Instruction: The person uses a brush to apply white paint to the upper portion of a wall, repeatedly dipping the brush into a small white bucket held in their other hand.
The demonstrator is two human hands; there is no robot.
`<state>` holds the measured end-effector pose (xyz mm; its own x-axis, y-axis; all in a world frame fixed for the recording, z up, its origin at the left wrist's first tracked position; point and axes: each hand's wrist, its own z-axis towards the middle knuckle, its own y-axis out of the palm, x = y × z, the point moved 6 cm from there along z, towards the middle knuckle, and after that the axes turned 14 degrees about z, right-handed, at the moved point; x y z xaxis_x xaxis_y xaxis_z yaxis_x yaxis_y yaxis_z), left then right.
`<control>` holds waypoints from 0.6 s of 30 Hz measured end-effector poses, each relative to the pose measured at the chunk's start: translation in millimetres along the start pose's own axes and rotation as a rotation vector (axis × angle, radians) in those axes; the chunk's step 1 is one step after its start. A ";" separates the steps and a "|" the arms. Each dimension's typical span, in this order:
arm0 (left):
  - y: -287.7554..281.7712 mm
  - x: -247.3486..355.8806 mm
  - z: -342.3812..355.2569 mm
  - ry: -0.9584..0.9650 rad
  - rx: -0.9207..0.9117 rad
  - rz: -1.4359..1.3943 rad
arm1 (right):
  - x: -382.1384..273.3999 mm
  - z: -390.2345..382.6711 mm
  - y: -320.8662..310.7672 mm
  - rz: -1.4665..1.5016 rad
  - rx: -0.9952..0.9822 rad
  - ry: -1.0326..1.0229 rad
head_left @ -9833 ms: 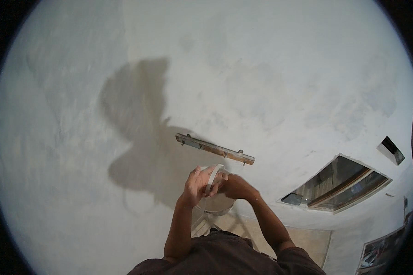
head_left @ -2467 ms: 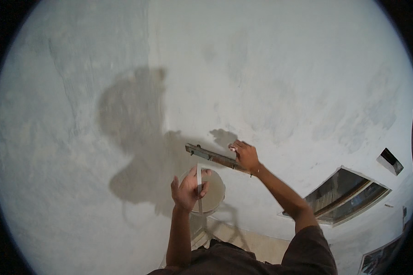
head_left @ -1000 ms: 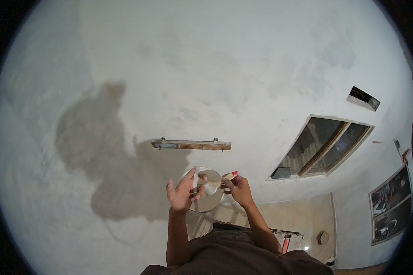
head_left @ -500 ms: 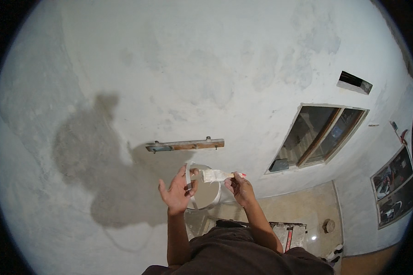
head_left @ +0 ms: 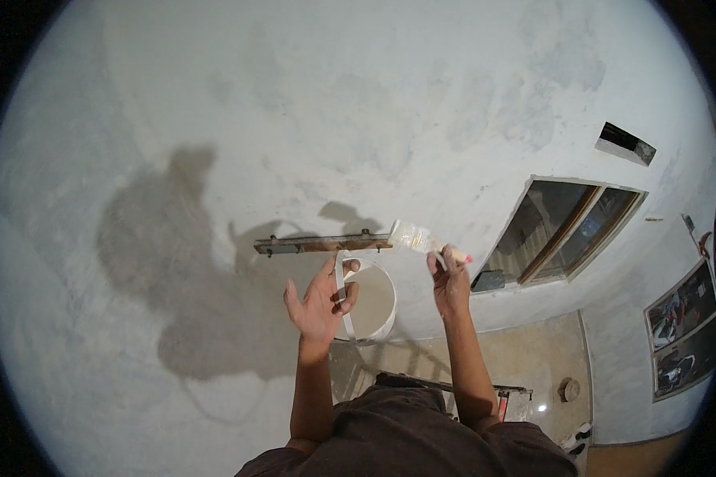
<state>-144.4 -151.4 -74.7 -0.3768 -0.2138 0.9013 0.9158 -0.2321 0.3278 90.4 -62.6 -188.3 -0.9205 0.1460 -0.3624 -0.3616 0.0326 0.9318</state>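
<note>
A white paint bucket [head_left: 394, 298] hangs from its pale handle strap [head_left: 341, 286]. My left hand [head_left: 320, 306] has that strap hooked over its curled fingers, palm up, with the thumb held apart. Off-white paint [head_left: 374, 306] shows inside the bucket. Up and to the right, my right hand [head_left: 451, 282] pinches the handle of a paintbrush [head_left: 415, 237]. Its wide bristles are coated pale and point left toward the wall [head_left: 310, 103]; the handle end is red. Whether the bristles touch the wall I cannot tell.
A wooden rack with pegs [head_left: 318, 243] is fixed to the wall just behind the bucket. On the right are a framed window [head_left: 545, 230], a small vent opening [head_left: 626, 145] and another window [head_left: 682, 330]. Below me stands a metal frame with a red part [head_left: 503, 404].
My right hand has lifted the paintbrush up and right, away from the bucket. The bucket and my left hand have shifted slightly up and to the right.
</note>
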 end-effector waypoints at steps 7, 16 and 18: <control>-8.3 -1.2 20.7 -0.006 0.015 -0.012 | -44.0 68.4 91.1 -0.715 -0.403 -0.877; -27.9 -16.1 24.4 -0.014 0.104 -0.034 | 10.3 109.7 85.4 -1.456 -0.724 -1.065; -30.6 -16.4 23.2 -0.025 0.115 -0.035 | 16.9 106.6 72.3 -1.480 -0.708 -1.026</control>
<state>-163.1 -118.8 -93.0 -0.4067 -0.1839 0.8949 0.9125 -0.1285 0.3883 64.4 47.6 -124.7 0.4531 0.8252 -0.3373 -0.8785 0.3491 -0.3261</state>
